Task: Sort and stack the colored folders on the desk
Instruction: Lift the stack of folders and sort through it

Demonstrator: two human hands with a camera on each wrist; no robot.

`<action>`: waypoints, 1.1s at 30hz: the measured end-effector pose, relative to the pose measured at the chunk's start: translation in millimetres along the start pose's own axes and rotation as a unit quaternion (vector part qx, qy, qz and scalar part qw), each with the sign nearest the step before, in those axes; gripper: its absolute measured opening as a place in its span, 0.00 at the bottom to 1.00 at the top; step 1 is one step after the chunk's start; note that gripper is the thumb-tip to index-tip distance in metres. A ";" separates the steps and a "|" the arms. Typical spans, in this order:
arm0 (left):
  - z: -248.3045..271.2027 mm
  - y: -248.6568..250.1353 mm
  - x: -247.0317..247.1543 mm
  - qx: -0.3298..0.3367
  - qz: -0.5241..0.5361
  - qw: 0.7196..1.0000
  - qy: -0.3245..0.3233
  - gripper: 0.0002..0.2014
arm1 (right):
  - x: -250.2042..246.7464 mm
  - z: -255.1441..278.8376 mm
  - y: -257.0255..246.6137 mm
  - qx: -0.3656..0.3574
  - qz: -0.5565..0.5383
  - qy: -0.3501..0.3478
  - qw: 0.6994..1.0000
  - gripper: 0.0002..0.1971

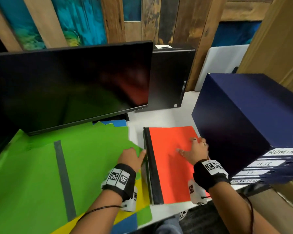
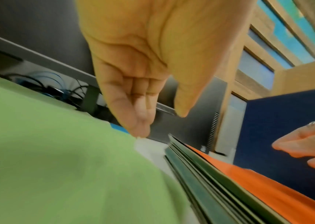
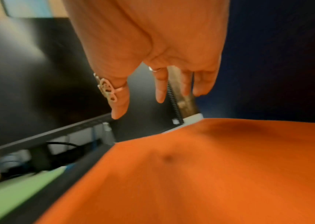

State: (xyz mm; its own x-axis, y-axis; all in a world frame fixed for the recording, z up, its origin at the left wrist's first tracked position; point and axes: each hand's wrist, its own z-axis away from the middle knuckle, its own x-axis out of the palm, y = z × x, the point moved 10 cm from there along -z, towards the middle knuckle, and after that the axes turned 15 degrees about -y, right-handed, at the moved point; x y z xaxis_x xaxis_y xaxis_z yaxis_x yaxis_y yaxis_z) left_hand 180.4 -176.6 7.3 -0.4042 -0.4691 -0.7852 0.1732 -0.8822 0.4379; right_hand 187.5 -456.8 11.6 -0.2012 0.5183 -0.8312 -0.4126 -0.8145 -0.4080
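We have the orange folder (image 1: 172, 159) lying flat on a neat stack with dark spines, on the right half of the white worktop (image 1: 161, 117). Our right hand (image 1: 194, 150) is over its far right part with fingers (image 3: 121, 104) spread and relaxed, holding nothing; whether the tips touch the cover we cannot tell. Just to the left, across a narrow gap, the green folders (image 1: 85, 149) lie fanned and loose over a yellow folder (image 1: 134, 203) and blue folders (image 1: 125, 222) at the near edge. Our left hand (image 1: 131, 157) sits at the green pile's right edge, fingers (image 2: 139, 115) held together and gently curled, thumb apart; we see no grip on a sheet.

We judge the orange stack squared off, and the green pile next in hand. The next move calls for gathering the green sheets, aligning their edges, then freeing the yellow and blue from beneath. The monitor (image 1: 69, 88) overhangs the pile's far edge and the navy box (image 1: 240, 115) crowds the right, so room is tight.
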 end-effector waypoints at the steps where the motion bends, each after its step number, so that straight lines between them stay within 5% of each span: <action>1: -0.6 -11.6 -13.4 -0.011 -0.001 1.000 0.015 0.23 | 4.0 4.0 -21.8 -0.041 -0.003 -0.005 0.999 0.37; 5: 1.2 -78.1 -54.1 -0.087 -0.011 0.995 0.047 0.18 | 44.7 29.6 -122.4 -0.220 -0.017 -0.102 0.970 0.22; 8: 14.5 -144.9 -73.9 -0.175 -0.010 0.981 0.084 0.20 | 89.9 44.5 -173.6 -0.255 -0.033 -0.196 0.946 0.20; 12: 49.1 -222.7 -73.0 -0.268 -0.001 0.959 0.086 0.41 | 152.9 45.0 -206.6 -0.200 0.054 -0.262 0.943 0.25; 16: 67.3 -268.6 -43.9 -0.300 0.053 0.952 0.032 0.60 | 178.0 32.3 -203.9 -0.102 0.078 -0.248 0.960 0.34; 25: 86.6 -273.2 -24.6 -0.316 -0.023 0.948 -0.024 0.65 | 180.2 17.5 -193.7 -0.005 0.010 -0.248 0.969 0.35; 33: 99.0 -273.0 -28.3 -0.335 0.014 0.942 -0.009 0.70 | 184.1 24.3 -202.1 -0.041 -0.143 -0.249 0.957 0.25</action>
State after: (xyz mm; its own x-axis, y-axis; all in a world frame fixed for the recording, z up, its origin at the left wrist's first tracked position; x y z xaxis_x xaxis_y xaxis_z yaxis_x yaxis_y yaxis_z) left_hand 55.6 81.5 -46.6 -0.4044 -0.4974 -0.7675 0.7102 -0.6995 0.0792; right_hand 212.2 -190.4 -49.8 -0.4972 0.7659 -0.4076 -0.4462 -0.6286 -0.6370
